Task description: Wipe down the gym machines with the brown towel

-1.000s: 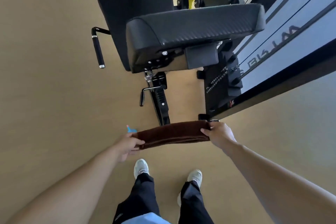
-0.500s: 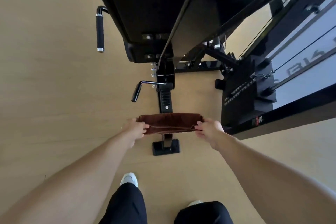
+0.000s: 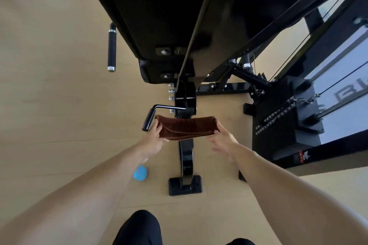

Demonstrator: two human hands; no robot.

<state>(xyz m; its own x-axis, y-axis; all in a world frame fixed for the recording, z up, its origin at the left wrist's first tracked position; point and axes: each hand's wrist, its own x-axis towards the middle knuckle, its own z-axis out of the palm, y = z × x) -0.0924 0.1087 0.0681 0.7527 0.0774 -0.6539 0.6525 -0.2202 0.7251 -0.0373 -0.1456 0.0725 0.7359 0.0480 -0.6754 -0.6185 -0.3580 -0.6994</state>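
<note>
Brown towel [image 3: 186, 128] between both gripping hands

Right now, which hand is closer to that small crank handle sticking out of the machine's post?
Left. The left hand grips the brown towel right beside the crank handle, almost touching it. The right hand holds the towel's far end, across the post.

gym | weight stack [image 3: 278, 123] w/ cables, padded machine seat [image 3: 159, 16], grip handle [image 3: 111, 49]
</note>
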